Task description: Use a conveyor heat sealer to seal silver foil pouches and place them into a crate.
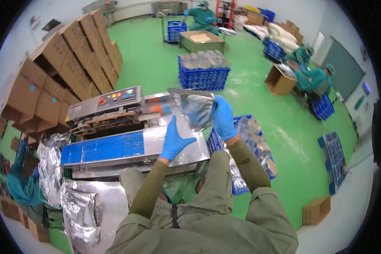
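Note:
My right hand (223, 117), in a blue glove, grips the side of a silvery foil pouch (197, 109) held over the far right end of a steel table (190, 152). With its fingers and thumb spread, my left hand (176, 139), also gloved in blue, hovers over the table to the left of the pouch and holds nothing. Behind and to the left stands a band sealing machine (104, 104) with lit displays and a red button. A blue conveyor belt (104, 147) runs along its front.
Beside my right knee, a blue crate (236, 190) holds filled pouches. Another full crate (203, 79) stands ahead. Flat foil pouches (81, 212) lie on a steel table at lower left. Cardboard boxes (79, 54) are stacked at left. Several people in green work around the room.

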### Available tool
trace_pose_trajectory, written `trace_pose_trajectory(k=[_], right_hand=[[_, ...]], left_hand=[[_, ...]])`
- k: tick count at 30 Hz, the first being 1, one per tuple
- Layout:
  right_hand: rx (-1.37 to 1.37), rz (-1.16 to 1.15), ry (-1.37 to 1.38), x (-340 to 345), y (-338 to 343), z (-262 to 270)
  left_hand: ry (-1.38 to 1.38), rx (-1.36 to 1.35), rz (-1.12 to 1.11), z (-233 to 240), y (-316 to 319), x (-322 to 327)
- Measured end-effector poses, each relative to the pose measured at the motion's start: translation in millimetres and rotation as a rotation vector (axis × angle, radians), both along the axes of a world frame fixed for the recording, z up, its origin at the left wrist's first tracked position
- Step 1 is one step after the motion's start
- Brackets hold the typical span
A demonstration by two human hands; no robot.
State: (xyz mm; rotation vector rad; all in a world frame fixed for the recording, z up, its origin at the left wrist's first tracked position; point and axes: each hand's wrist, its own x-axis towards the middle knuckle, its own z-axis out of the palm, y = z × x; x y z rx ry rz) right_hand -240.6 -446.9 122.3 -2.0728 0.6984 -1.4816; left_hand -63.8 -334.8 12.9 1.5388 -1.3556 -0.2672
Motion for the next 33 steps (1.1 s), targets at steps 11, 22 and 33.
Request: trace_pose_trajectory(k=[11, 22, 33], right_hand=[[0.343, 0.446, 0.074, 110, 91, -11], [-0.645, 0.476, 0.923, 144, 14, 56], [-0.622, 0.381, 1.179, 121, 12, 79]], left_hand=[[0.365, 0.133, -0.066, -36, 60, 167], [-0.107, 0.003, -0.078, 34, 94, 179], [-1.202, 0.359, -0.189, 192, 82, 210]])
